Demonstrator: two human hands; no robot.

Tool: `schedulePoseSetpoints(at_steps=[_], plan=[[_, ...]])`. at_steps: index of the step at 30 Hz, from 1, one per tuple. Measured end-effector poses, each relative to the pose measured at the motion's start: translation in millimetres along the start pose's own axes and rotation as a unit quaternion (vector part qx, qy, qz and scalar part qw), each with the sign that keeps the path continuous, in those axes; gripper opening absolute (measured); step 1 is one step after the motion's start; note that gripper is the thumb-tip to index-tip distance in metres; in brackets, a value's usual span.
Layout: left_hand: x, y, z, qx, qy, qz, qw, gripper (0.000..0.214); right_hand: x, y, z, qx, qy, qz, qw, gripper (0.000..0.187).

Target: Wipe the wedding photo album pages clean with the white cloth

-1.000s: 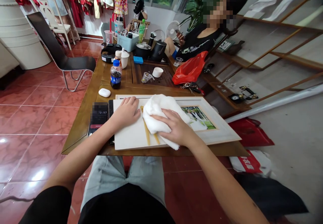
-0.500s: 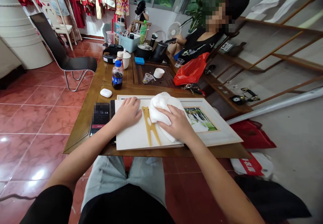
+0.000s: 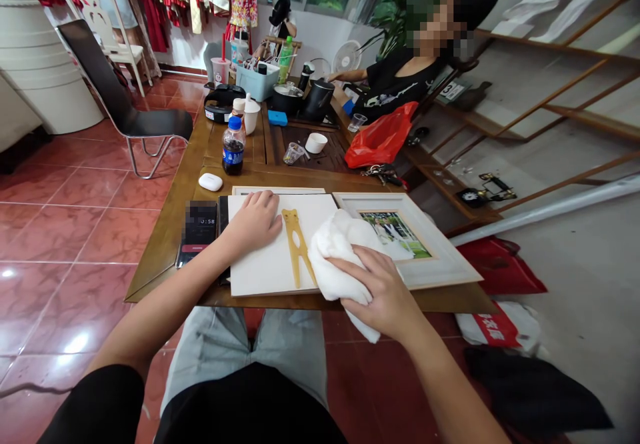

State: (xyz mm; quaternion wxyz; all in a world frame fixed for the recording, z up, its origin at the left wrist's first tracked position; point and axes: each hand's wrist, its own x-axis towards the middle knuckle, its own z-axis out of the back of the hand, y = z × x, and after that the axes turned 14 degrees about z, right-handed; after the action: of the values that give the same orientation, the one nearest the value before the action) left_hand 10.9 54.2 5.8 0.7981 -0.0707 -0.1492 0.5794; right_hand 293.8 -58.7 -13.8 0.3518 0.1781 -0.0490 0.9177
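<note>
Looking down on a wooden worktop [image 3: 165,264] over red floor tile, with a wide, pale picture frame [image 3: 430,257] lying flat near its front edge and a white board [image 3: 265,264] covering the frame's left part. Showing in the frame's opening, a photo print [image 3: 395,236] of two figures on grass. Curled around a bunched white cloth [image 3: 340,264], the right hand [image 3: 380,291] pressing it onto the board's right edge and the frame, with a tail of cloth hanging past the worktop's front edge. Resting flat on the board, the left hand [image 3: 253,224], fingers lightly parted and holding nothing, just beside an amber plastic clip [image 3: 295,244]. Left of the board, a phone [image 3: 199,231] showing 0:58 through blurring. Beyond the frame, a strip of open wood, then a white earbud case [image 3: 211,182] and a cola bottle [image 3: 233,147] with blue cap and label. Only a narrow margin beyond the frame's right corner, close to the worktop's edge.
</note>
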Motion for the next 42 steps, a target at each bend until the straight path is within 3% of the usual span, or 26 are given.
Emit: schedulePoseSetpoints(at_steps=[9,16,22,31,38,42], plan=[[0.5,2.7,-2.5,-0.002,-0.004,-0.008,1.0,0.037,56.5,-40.3,-15.6,-0.012,0.012,-0.084,0.996,0.053],[-0.4,0.3,-1.2,0.004,0.001,0.001,1.0,0.039,86.5,-44.8,-20.7,-0.015,0.018,-0.086,0.996,0.056],[-0.5,1.2,-2.9,-0.001,-0.007,0.002,1.0,0.038,70.1,-34.6,-13.3,0.0,0.041,-0.017,0.999,0.056],[0.6,1.1,-1.7,-0.004,-0.013,-0.002,1.0,0.038,20.8,-8.7,-4.7,-0.006,-0.006,0.069,0.998,0.061],[-0.4,-1.3,6.5,0.036,-0.038,-0.039,0.998,0.031,7.7,6.7,-2.5,-0.01,-0.023,0.066,0.997,0.065],[-16.6,-8.6,14.1,0.076,-0.035,-0.031,0.996,0.033,9.9,8.7,-4.5,-0.017,-0.038,0.065,0.997,0.064]])
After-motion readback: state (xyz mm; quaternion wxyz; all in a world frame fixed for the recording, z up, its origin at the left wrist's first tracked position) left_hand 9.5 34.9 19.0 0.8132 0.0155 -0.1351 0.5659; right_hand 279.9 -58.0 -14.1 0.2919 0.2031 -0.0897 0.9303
